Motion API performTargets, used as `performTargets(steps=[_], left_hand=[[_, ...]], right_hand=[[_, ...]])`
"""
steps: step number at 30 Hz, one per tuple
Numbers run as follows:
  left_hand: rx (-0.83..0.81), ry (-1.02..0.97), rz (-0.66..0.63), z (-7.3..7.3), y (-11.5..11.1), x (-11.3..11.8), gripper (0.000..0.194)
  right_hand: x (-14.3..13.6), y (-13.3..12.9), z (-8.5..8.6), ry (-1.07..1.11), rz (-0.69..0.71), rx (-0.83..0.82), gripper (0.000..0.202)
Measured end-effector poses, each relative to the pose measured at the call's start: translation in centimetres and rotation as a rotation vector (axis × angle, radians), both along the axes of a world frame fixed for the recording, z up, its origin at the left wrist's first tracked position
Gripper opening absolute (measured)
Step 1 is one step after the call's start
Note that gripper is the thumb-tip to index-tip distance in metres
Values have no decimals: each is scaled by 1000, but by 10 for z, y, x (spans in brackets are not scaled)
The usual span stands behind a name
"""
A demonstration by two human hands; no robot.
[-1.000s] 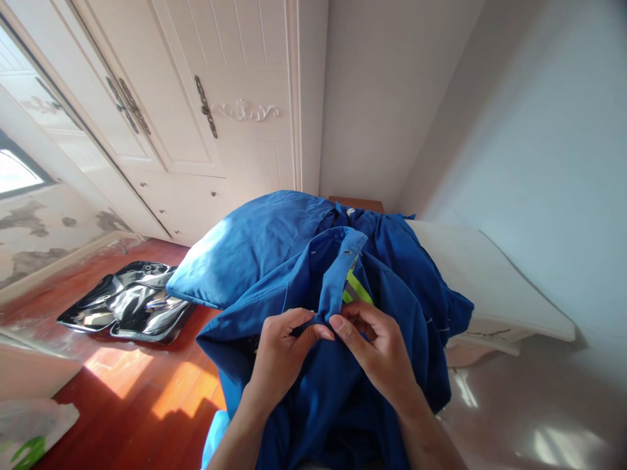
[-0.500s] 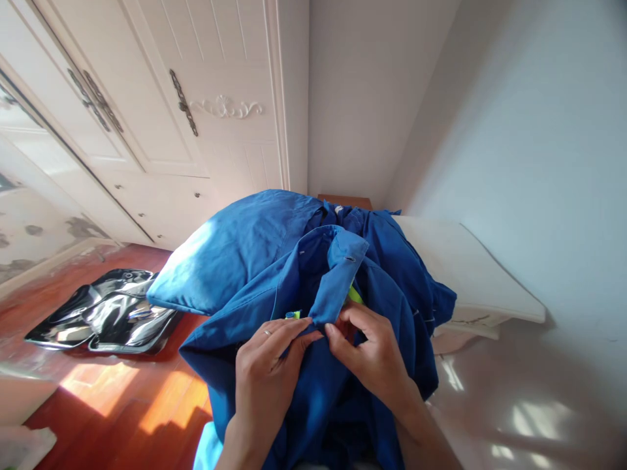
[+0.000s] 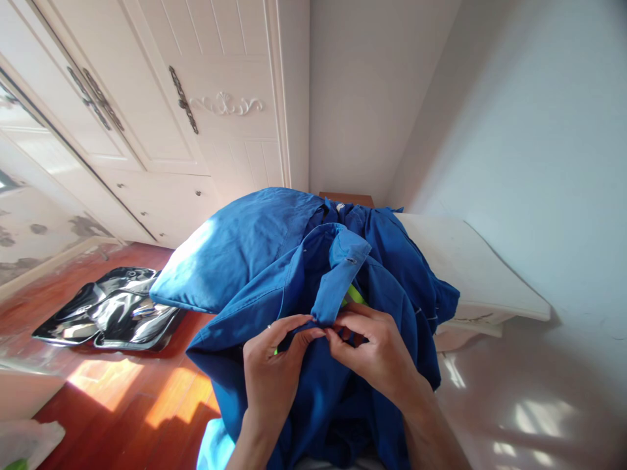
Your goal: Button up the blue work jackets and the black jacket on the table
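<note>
A blue work jacket with a yellow-green reflective strip is bunched in front of me. My left hand and my right hand meet at its front edge. Both pinch the lower end of a blue fabric flap that carries a metal snap. The fingertips of the two hands almost touch. Part of the reflective strip is hidden behind my right hand.
A white wardrobe with dark metal handles stands at the back left. A shiny black plastic sheet lies on the red wooden floor. A white bench or bed edge runs along the pale wall on the right.
Both hands have kept their hold on the flap and drawn closer together. The fingers shifted slightly along the edge, and the view drifted a little.
</note>
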State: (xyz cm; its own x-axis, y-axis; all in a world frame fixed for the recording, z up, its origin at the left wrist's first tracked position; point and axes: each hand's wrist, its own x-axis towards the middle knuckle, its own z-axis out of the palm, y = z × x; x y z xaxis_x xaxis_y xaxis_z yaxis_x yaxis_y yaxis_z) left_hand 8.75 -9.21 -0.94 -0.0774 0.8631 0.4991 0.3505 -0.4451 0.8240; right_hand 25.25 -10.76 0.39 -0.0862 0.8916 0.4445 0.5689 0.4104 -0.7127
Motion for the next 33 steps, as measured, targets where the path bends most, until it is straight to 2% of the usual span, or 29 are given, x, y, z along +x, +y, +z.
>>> performTargets(steps=[4,9,14,18,22,26,33], left_hand=[[28,22,-19,2,-1,-1,9],[-27,24,-27,5,-4,-2,10],[-155,-28,-91,7,-4,-3,5],[-274,-121,-182,3,2,-5,11],[-315,-176,-188,1,7,-6,15],[-239,-77,-89,3,2,-4,11],[-37,91,-31,9,-10,2,8]], right_hand=[[-4,2,-1,-146,-77,146,25],[-3,2,3,-158,-72,152,24],[7,3,5,83,91,-114,17],[13,7,0,315,204,-336,15],[11,10,-5,474,231,-421,16],[8,7,-1,375,131,-317,14],[6,3,4,-126,16,51,24]])
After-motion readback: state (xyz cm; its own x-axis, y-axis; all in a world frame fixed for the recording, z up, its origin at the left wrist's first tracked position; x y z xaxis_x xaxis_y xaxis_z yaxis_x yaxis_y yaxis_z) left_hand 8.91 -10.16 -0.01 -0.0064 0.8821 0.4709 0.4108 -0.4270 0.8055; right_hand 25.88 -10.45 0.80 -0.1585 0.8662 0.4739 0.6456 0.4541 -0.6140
